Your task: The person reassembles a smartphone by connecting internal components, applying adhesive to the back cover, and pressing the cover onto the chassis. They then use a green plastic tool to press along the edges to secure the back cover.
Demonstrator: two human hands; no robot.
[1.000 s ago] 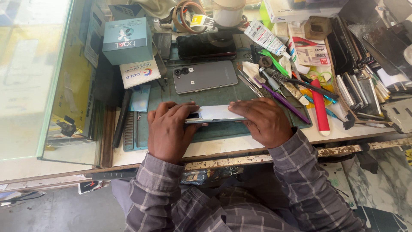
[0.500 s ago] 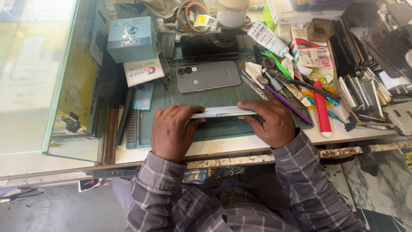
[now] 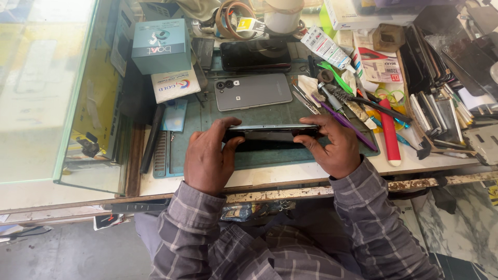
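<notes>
Hands, left [image 3: 207, 161] and right [image 3: 332, 148], grasp a slim glossy phone [image 3: 272, 133] edge-up above the green mat [image 3: 270, 155].

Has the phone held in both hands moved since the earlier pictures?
Yes. The phone has tipped up onto its edge; earlier it lay flat on the green mat.

phone [image 3: 273, 133] on mat [image 3: 270, 111] between both hands, second phone [image 3: 252, 92] behind, tools [image 3: 358, 106] right

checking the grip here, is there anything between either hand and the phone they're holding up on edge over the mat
Nothing visible. The left hand and right hand both grip the ends of the phone directly, bare fingers on its edges. The grey phone lying on the green mat sits behind, apart from the grip.
</notes>
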